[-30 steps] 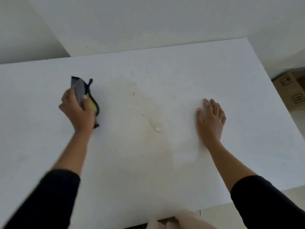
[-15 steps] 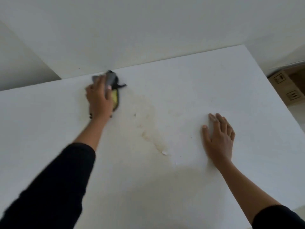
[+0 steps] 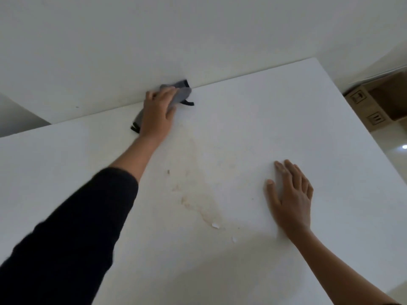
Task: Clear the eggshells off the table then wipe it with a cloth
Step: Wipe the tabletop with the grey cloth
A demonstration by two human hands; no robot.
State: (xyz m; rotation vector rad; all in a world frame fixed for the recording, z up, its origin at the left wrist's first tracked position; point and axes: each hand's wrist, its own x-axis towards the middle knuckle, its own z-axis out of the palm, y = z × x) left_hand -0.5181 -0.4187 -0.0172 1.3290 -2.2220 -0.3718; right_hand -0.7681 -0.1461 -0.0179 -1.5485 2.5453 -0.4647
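My left hand (image 3: pixel 157 113) presses a grey cloth (image 3: pixel 181 93) with black trim against the far edge of the white table (image 3: pixel 264 119), right by the wall. Part of the cloth sticks out past my fingers and behind my wrist. My right hand (image 3: pixel 290 197) lies flat on the table at the right, fingers together, holding nothing. A pale brownish stain (image 3: pixel 198 205) runs across the middle of the table. Two small white flecks, possibly eggshell bits (image 3: pixel 215 225), lie at the stain's near end.
A white wall (image 3: pixel 154 40) rises directly behind the table. An open cardboard box (image 3: pixel 378 102) stands on the floor past the table's right edge.
My left hand has slid the cloth from the left middle of the table up and rightwards to the far edge. My right hand has stayed flat in place.
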